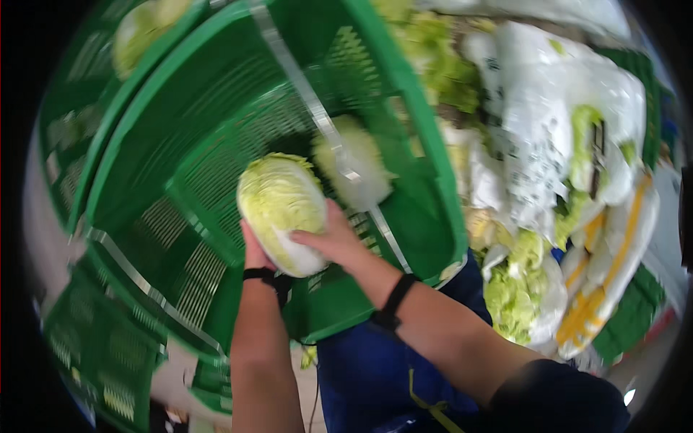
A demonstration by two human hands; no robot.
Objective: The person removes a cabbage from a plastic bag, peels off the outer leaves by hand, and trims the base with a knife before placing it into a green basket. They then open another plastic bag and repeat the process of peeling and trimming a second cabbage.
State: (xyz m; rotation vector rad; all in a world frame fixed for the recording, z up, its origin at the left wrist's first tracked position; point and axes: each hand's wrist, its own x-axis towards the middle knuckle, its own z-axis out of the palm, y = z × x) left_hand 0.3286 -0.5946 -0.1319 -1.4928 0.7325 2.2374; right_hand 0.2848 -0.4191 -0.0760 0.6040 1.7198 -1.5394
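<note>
Both my hands hold one pale green napa cabbage above the inside of a large green plastic crate. My left hand is wrapped round its lower left side, with most of the fingers hidden. From the right, my right hand grips it, the thumb lying across the white base. A second napa cabbage lies in the crate just beyond, partly behind a metal bar that crosses the crate. Each wrist wears a black band.
Another crate on the far left contains a cabbage. More green crates stand at lower left. At right are white plastic bags, loose lettuce leaves and a white-and-yellow package. A second metal bar spans the crate's near-left side.
</note>
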